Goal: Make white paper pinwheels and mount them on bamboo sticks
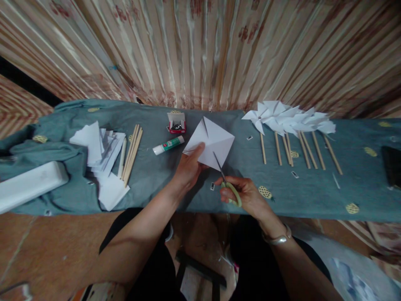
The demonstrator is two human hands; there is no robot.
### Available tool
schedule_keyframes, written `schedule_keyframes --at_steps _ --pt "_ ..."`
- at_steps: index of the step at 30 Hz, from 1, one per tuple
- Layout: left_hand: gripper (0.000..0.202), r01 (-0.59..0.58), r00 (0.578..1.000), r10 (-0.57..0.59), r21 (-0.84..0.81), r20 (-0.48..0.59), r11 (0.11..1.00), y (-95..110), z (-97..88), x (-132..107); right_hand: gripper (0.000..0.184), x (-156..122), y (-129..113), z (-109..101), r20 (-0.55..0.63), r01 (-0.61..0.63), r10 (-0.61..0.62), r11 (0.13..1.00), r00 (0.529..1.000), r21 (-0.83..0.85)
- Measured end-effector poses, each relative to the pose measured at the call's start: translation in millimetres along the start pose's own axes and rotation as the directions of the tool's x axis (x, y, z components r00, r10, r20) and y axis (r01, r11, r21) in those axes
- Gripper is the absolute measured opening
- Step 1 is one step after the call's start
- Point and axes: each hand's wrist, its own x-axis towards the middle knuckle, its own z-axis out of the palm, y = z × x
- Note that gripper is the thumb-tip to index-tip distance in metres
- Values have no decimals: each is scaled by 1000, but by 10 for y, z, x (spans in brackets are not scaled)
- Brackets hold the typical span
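My left hand [189,167] pinches a square sheet of white paper [217,140] by its left side, thumb on top and fingers underneath. Slits run inward from the sheet's corners, and faint creases cross it. In my right hand [246,194] is a pair of scissors [233,192] with light green handles, my fingers through the loops. The blades point up and left and lie at the paper's lower corner, along a cut toward the middle. Whether the blades are fully closed is hard to make out.
Behind the sheet are a glue stick [169,145] and a small red box [177,123] of metal pins. Leftward lie wooden sticks [133,154], cut white papers [106,150] and a long white case [31,186]. Several paper pinwheels [288,119] on sticks lie at right on the green cloth [313,200].
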Motion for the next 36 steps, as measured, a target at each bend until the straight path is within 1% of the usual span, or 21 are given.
schedule_keyframes --at_steps 3,7,13,17,21,27,32,36 --pt "17 -5 1000 5 1 11 1000 8 2 2 42 3 1 5 -3 21 -21 1000 1000 -9" --pt "14 -2 1000 2 -15 7 1000 29 32 -1 40 14 14 0 27 76 -76 997 997 -28" --pt "11 26 1000 -27 -19 -15 999 59 74 -7 42 4 -6 13 2 26 -26 999 1000 24" --pt "8 13 1000 -13 -1 24 1000 59 76 -6 43 2 0 18 -5 66 -66 998 998 9" --pt "5 -9 999 8 23 32 1000 53 87 -3 45 -1 8 11 -1 89 -89 996 996 -4" --pt "9 33 999 -33 26 -9 999 70 136 -9 46 -4 7 -5 14 98 -98 994 995 -37" --pt "8 35 999 -34 12 -31 999 68 143 6 45 2 -7 -10 21 118 -117 990 993 -81" --pt "10 35 999 -35 14 -37 999 62 140 12 46 8 -12 -3 16 110 -109 991 994 -79"
